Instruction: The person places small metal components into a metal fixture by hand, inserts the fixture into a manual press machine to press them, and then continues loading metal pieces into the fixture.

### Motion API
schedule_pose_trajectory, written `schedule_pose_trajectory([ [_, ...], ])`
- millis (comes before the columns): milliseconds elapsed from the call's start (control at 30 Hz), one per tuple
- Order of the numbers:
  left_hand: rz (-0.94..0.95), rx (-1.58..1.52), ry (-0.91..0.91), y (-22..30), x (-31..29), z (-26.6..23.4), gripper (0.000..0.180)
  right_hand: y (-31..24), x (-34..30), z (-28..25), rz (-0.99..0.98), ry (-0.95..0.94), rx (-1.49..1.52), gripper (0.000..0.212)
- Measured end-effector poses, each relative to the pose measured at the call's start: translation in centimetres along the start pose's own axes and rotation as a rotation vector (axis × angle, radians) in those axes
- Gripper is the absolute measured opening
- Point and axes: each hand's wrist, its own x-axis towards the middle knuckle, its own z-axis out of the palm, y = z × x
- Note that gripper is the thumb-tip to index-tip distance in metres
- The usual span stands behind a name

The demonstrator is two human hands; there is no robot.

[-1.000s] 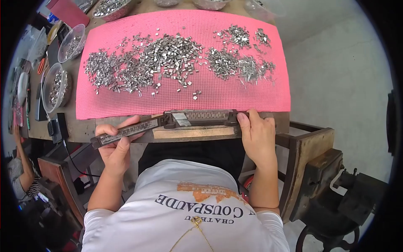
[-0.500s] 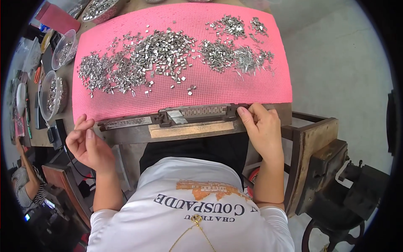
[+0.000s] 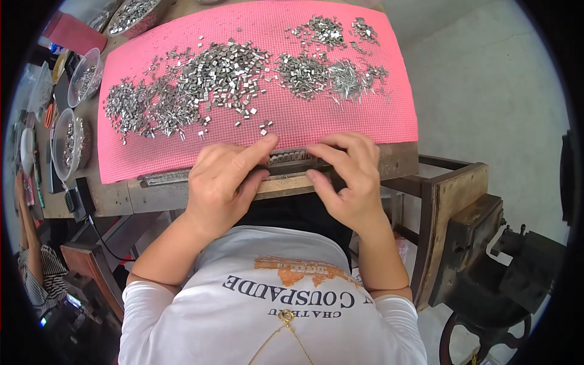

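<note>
A long dark metal rail (image 3: 292, 156) lies along the table's front edge, with a row of small pieces showing in its middle. My left hand (image 3: 220, 185) covers its left-middle part, index finger on the far side and thumb on the near side. On the right, my right hand (image 3: 353, 179) straddles the rail in the same way, fingertips beyond it and thumb in front. The hands hide both dark clamp blocks. A pale wooden strip (image 3: 286, 185) runs just in front of the rail. Beyond lies a pink mesh mat (image 3: 243, 137) with heaps of small silvery metal pieces (image 3: 225, 73).
More metal pieces (image 3: 307, 76) lie on the mat's right part. Clear plastic bowls of pieces (image 3: 72, 145) stand at the left. A dark machine with a handwheel (image 3: 486, 292) stands at the lower right. At the far left, another person's striped sleeve (image 3: 52, 286) shows.
My left hand has come from the rail's left end to its middle. My right hand has shifted left along the rail. The clamp blocks, visible before, are now covered.
</note>
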Motion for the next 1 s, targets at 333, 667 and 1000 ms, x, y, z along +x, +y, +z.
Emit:
schedule_pose_trajectory([
  [333,0.257,0.123,0.093,-1.1,0.4,0.3,0.054,0.6,0.0,1.5,0.021,0.002,0.001,0.022],
  [667,0.198,0.056,0.112,-1.1,0.5,0.2,0.048,0.5,1.0,0.5,0.046,0.016,0.218,0.019],
  [1000,-0.077,-0.139,0.183,-0.8,-0.8,-0.2,0.04,1.2,4.8,-1.1,0.318,0.071,0.556,0.012],
])
